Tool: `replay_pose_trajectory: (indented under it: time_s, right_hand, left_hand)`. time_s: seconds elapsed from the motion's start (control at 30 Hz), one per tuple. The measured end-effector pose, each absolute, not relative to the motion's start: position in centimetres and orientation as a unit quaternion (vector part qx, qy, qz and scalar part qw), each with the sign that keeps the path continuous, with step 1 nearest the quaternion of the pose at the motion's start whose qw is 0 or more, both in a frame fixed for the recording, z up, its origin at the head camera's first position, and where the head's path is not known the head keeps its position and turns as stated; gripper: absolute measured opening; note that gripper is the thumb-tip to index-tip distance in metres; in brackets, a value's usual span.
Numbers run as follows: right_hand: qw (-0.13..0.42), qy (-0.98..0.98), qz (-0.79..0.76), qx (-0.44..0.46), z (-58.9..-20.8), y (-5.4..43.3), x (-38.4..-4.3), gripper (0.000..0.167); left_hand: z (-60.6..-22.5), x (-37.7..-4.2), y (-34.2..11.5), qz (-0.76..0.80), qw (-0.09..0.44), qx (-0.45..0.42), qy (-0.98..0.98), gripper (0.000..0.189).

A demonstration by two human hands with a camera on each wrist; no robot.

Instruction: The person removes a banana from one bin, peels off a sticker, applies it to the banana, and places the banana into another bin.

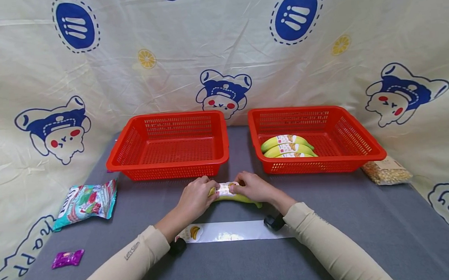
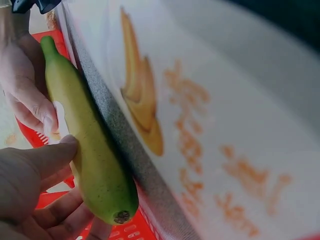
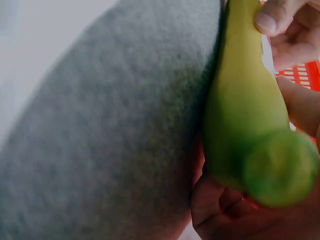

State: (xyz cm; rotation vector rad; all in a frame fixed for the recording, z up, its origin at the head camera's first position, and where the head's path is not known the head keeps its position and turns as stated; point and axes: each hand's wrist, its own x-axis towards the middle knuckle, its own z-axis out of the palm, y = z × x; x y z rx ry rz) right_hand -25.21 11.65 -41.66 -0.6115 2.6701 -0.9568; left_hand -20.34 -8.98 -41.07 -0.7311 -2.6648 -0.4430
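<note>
A greenish-yellow banana [image 1: 237, 197] lies across the middle of the table between both hands, with a white printed label [image 1: 224, 189] around its middle. My left hand [image 1: 196, 196] grips its left part, the thumb at the label's edge and the fingers around the far side in the left wrist view. Farther right, my right hand [image 1: 255, 187] pinches the banana near the label, with the green stem end [image 3: 280, 167] close to the right wrist camera. A long white strip [image 1: 233, 231] with a banana picture at its left end lies nearer the front, below the wrists.
Two red baskets stand behind the hands: the left basket [image 1: 168, 165] and the right basket [image 1: 324, 159], which holds several labelled bananas [image 1: 287, 147]. A snack bag [image 1: 87, 202] and a purple packet [image 1: 67, 258] lie left; a bag of grains [image 1: 388, 171] lies right.
</note>
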Motion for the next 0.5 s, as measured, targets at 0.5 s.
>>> replay_pose_trajectory:
  time_s: [0.5]
  right_hand:
    - [0.157, 0.898, -0.368, -0.182, -41.23, 12.44, -25.34, 0.025]
  left_hand:
    - [-40.88, -20.28, -9.13, -0.155, 0.123, -0.255, -0.946, 0.032]
